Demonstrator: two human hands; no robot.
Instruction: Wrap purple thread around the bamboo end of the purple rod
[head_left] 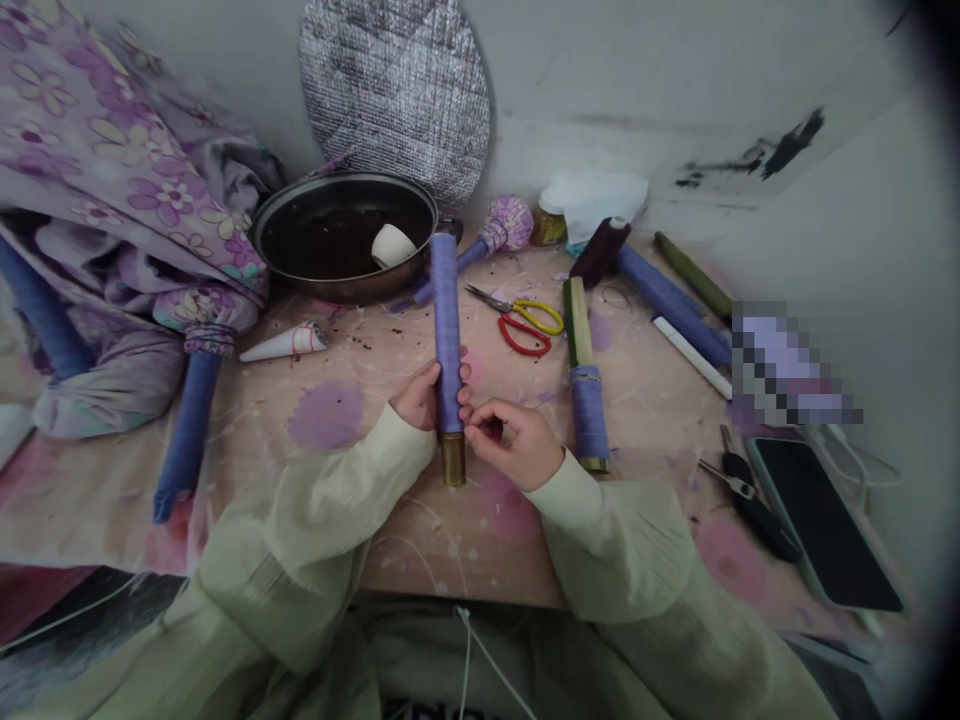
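Note:
My left hand (417, 395) grips an upright rod wound with purple-blue thread (447, 330), its fingertips curling round the rod's far side. The rod's lower end is a brass cap (453, 460) resting near the board. My right hand (511, 445) sits just right of the rod, its fingers curled closed beside the left fingertips. Anything fine between them is too small to tell. A second thread-wound bamboo rod (589, 412) lies to the right, beyond my right hand. Red-handled scissors (517, 320) lie farther up the board.
A dark pan (337, 238) holding a white roll stands at the back. Floral cloth (112, 170) is heaped left, with wrapped rods. More rods, a white stick, and a dark spool lie right. A phone (823, 525) and pliers (742, 505) sit at the right edge.

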